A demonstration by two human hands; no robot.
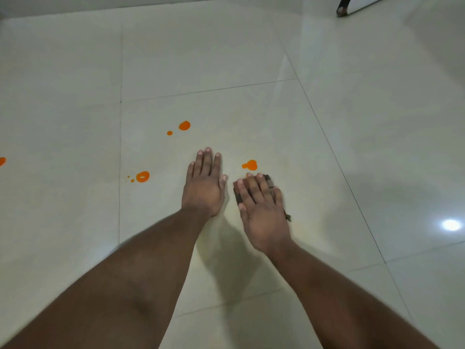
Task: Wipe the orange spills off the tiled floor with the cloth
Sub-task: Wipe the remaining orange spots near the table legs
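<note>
1. The tiled floor [251, 59] is glossy and pale, made of large square tiles with thin dark grout lines; a bright round glare spot [451, 224] shines on the right.
2. The right hand [261, 212] lies palm down with fingers spread flat, pressing the cloth [269, 184] to the tile — it covers the cloth rather than gripping it.
3. The cloth is small, dark and checked, with a soft woven look; only its edges show past the fingers, and one frayed corner sticks out at the wrist side.
4. Just beyond the right fingertips sits a rounded orange spill [250, 165] with a smaller blob joined at its left.
5. The left hand [204, 187] rests flat on the bare tile, fingers straight and close together, holding nothing.
6. Further spills — wet, opaque, round-edged — lie to the left: a pair [184, 125] ahead of the left hand, a larger drop with a shiny centre [142, 176] by a grout line, and one [2, 161] cut by the left edge.
7. A dark furniture leg [342, 7] stands far back at the upper right.
</note>
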